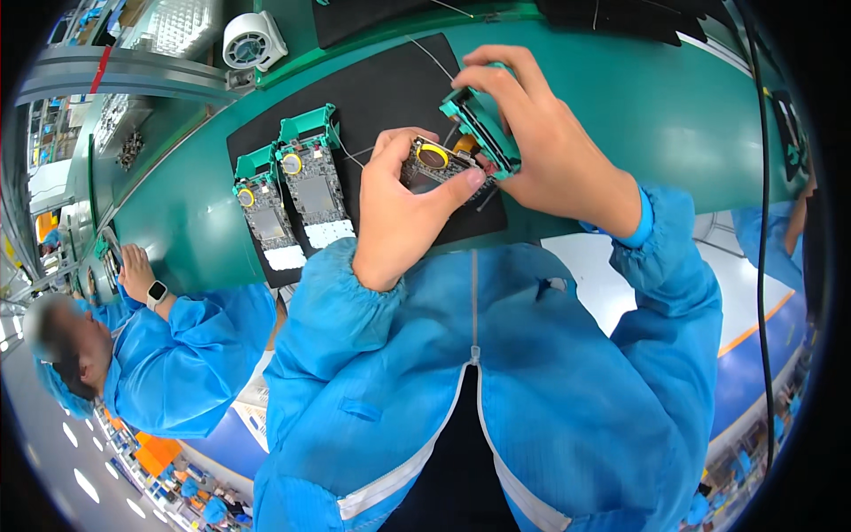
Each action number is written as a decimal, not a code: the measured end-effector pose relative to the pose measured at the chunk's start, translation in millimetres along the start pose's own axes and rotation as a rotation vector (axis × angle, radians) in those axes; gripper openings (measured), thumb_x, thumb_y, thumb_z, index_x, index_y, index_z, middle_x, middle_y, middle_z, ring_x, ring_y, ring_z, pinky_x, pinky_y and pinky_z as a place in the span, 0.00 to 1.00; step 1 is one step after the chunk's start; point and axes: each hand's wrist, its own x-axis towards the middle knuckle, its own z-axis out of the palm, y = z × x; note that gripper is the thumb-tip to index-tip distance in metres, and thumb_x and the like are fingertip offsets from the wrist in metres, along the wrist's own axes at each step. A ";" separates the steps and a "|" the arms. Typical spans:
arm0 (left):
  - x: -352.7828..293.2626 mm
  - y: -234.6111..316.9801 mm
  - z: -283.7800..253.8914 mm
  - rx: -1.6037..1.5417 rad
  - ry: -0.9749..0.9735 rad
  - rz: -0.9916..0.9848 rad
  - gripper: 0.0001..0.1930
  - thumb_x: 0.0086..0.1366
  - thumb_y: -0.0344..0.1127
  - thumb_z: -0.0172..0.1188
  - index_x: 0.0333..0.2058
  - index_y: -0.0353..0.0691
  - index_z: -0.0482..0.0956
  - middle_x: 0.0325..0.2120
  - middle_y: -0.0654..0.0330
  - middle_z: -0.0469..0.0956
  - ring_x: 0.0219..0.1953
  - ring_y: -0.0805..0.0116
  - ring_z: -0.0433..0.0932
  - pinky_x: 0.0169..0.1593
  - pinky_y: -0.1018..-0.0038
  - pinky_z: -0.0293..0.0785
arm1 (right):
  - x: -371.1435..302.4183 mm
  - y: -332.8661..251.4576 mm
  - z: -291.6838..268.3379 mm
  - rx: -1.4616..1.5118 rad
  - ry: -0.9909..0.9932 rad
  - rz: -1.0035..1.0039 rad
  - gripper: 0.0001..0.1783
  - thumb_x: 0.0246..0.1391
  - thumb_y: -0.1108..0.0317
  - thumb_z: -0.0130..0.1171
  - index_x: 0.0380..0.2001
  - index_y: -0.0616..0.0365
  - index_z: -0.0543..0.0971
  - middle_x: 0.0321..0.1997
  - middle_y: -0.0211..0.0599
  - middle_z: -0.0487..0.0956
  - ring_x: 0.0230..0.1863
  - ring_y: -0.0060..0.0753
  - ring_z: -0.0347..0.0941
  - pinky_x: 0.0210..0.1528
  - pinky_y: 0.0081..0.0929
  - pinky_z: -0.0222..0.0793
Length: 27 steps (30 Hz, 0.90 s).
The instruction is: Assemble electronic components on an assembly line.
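Note:
Between my hands, above a black mat point(363, 80), is a dark circuit board point(432, 158) with a round yellow-rimmed part. My left hand point(403, 208) is closed on its near left side, thumb across the edge. My right hand point(550, 133) grips a green plastic frame point(483, 133) with a dark strip along it, tilted up at the board's right end. An orange piece shows between frame and board; whether they are joined I cannot tell. To the left, two similar circuit boards point(315, 191) point(266, 217) lie side by side on the mat, each with a green frame at its far end.
A white fan-like device point(253, 41) stands at the back left of the green table point(656, 97). At left a co-worker point(186, 355) in blue sits with a hand on the table. A black cable point(761, 222) hangs down on the right.

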 end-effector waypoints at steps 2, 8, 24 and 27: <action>4.4 -2.1 5.0 -0.101 -0.005 0.009 0.26 0.48 0.34 0.76 0.43 0.27 0.75 0.42 0.55 0.71 0.40 0.70 0.76 0.45 0.75 0.74 | 1.5 2.4 0.0 -0.016 0.027 -0.017 0.42 0.29 0.86 0.69 0.53 0.54 0.69 0.59 0.48 0.65 0.41 0.62 0.76 0.35 0.43 0.77; 0.4 4.7 17.4 -0.002 0.007 -0.030 0.27 0.47 0.32 0.74 0.45 0.28 0.74 0.44 0.54 0.71 0.42 0.69 0.77 0.44 0.75 0.75 | -9.8 4.1 -2.1 -0.056 0.004 0.032 0.44 0.27 0.87 0.69 0.54 0.53 0.69 0.60 0.49 0.65 0.42 0.62 0.77 0.36 0.43 0.77; 4.9 -14.0 27.1 0.304 -0.075 0.356 0.24 0.49 0.42 0.73 0.39 0.35 0.73 0.43 0.51 0.74 0.54 0.48 0.66 0.56 0.55 0.57 | -21.4 0.1 -6.2 -0.118 -0.113 0.038 0.41 0.33 0.85 0.67 0.55 0.46 0.70 0.61 0.50 0.62 0.41 0.62 0.76 0.40 0.44 0.78; 8.4 -15.0 24.2 0.388 -0.068 0.427 0.27 0.49 0.40 0.74 0.44 0.34 0.73 0.47 0.47 0.74 0.55 0.46 0.67 0.56 0.55 0.60 | -14.1 -11.9 -10.2 -0.145 -0.183 0.134 0.41 0.32 0.86 0.64 0.55 0.46 0.71 0.60 0.51 0.62 0.44 0.65 0.74 0.40 0.45 0.76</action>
